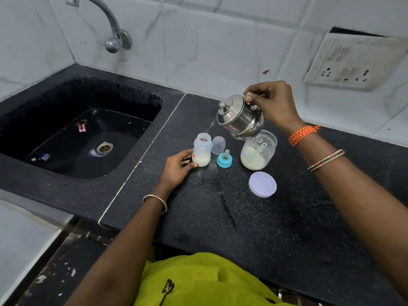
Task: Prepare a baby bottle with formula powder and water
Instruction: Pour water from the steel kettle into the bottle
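Water step: right hand [272, 104] grips tilted kettle [240, 118], pouring into bottle [201, 151] steadied by left hand [177, 165] fingertips on surface [220, 206]; fill level seemingly low. Next: stop, fit nipple ring [224, 159].

Bottle [201, 151] left of teat [224, 159], jar [257, 154] right, lid [262, 184] before jar.

Both forearms bare, no sleeves in view; left hand [176, 166] nearer the sink [66, 173], one nail tipped orange; thin metallic bangle [155, 203] on that wrist; right hand [273, 104] farther from the sink — braided orange thread band [303, 134] at the wrist, a red-green-gold bangle [325, 160] behind it; yellow-green garment [205, 281] at the torso.
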Tool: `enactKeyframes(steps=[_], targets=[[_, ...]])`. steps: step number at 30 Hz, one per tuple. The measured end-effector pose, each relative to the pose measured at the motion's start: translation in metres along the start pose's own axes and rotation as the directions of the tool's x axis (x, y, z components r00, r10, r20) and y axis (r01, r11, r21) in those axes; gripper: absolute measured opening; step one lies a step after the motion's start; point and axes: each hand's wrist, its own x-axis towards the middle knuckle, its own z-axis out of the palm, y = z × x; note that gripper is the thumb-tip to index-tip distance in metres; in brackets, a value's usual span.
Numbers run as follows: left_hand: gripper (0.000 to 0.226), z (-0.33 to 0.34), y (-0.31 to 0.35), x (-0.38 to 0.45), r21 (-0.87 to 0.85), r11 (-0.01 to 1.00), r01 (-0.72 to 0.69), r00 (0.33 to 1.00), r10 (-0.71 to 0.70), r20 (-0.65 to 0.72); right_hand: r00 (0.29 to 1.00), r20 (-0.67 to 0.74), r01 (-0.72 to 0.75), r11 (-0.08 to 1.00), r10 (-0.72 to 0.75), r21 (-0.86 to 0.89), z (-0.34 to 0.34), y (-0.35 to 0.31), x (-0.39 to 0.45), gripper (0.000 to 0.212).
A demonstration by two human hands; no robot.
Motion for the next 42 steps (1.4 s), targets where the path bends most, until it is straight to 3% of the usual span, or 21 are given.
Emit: enactKeyframes(steps=[42], targets=[[0.057,-0.002,0.009,-0.006,0.087,0.996,-0.033,0.999,0.033,0.0,1.0,-0.003,-0.001,0.994,0.001,-0.105,0.003,-0.014,-0.005,0.015]])
